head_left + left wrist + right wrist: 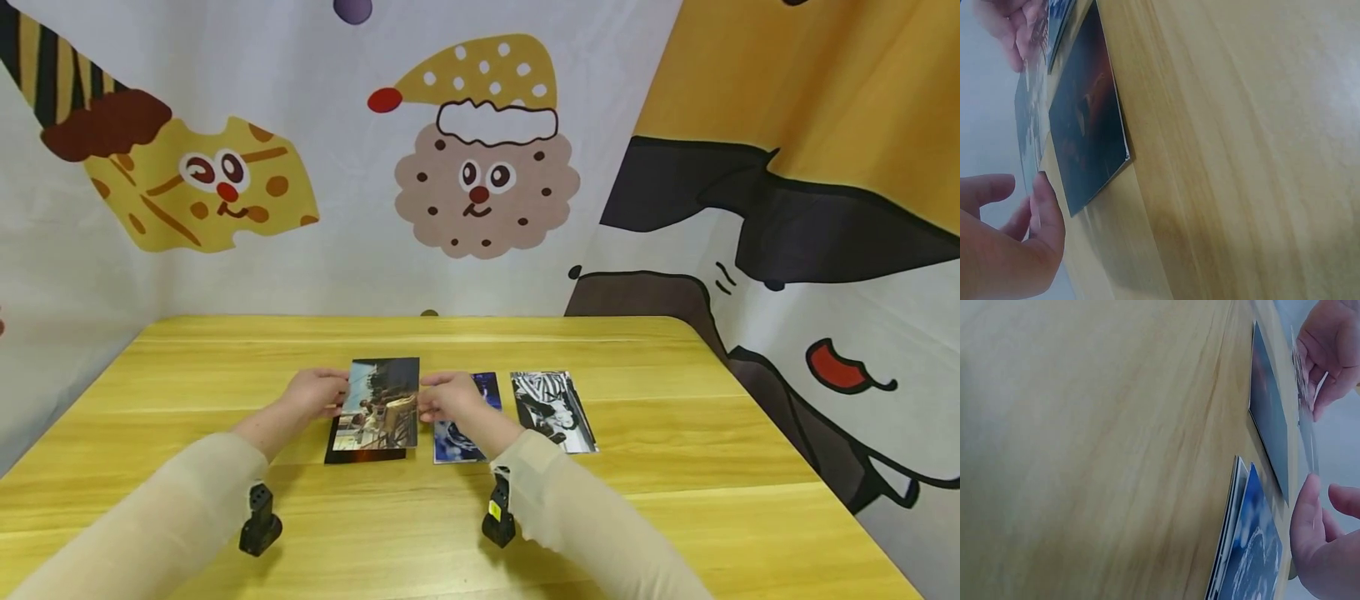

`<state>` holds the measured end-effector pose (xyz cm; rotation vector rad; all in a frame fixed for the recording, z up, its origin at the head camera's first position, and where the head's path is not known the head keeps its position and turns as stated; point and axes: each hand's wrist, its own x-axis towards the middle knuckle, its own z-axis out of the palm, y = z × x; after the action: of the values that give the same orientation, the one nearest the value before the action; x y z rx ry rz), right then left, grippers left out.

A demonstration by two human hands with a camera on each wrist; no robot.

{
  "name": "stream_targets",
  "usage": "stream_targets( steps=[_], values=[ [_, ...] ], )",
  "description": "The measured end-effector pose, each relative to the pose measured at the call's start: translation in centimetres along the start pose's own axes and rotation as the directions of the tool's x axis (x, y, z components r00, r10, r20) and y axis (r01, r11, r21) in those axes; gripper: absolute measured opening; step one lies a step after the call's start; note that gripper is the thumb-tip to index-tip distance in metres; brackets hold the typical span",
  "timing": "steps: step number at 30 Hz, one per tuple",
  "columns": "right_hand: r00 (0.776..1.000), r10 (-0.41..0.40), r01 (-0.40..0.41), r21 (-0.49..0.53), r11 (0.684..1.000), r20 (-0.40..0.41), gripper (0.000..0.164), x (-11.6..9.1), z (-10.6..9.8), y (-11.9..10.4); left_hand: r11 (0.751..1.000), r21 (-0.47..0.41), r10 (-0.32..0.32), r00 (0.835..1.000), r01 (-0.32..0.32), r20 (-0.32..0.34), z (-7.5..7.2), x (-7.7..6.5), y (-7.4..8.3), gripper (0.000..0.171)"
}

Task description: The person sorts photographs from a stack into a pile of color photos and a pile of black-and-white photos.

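Both hands hold a colour photo print (378, 404) level above the table. My left hand (317, 392) grips its left edge, and my right hand (453, 398) has the right edge between thumb and fingers. Right below it lies a dark photo with an orange glow (1088, 119), its lower strip showing past the held print in the head view. A pile of prints topped by a blue photo (1254, 550) lies under my right hand and wrist, partly hidden by them. In the left wrist view a gap shows between the held print and the dark one.
To the right of the blue pile is a slightly fanned pile of prints with a black-and-white photo (551, 408) on top. The wooden table (375, 533) reaches back to a cartoon-printed curtain (337, 283). A small black device (260, 521) hangs at each wrist.
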<state>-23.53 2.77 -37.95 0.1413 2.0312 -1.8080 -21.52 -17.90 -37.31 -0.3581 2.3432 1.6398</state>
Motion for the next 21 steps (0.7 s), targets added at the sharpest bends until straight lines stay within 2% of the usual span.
stream_targets(
  steps=[8, 13, 21],
  values=[
    [1.0, 0.011, -0.01, -0.014, 1.0, 0.018, 0.034, -0.17, 0.36, 0.14, 0.999, 0.052, -0.005, 1.0, 0.004, 0.007, 0.07, -0.54, -0.09, 0.049],
    [1.0, 0.006, -0.006, -0.042, 0.999, 0.008, 0.034, -0.2, 0.45, 0.24, 0.996, 0.083, 0.017, 1.0, -0.016, -0.013, 0.13, -0.61, -0.32, 0.049],
    [1.0, 0.013, -0.013, -0.054, 0.998, -0.007, 0.034, -0.13, -0.23, 0.42, 0.999, 0.003, 0.035, 0.999, -0.035, 0.014, 0.32, -0.83, 0.39, 0.049]
  ],
)
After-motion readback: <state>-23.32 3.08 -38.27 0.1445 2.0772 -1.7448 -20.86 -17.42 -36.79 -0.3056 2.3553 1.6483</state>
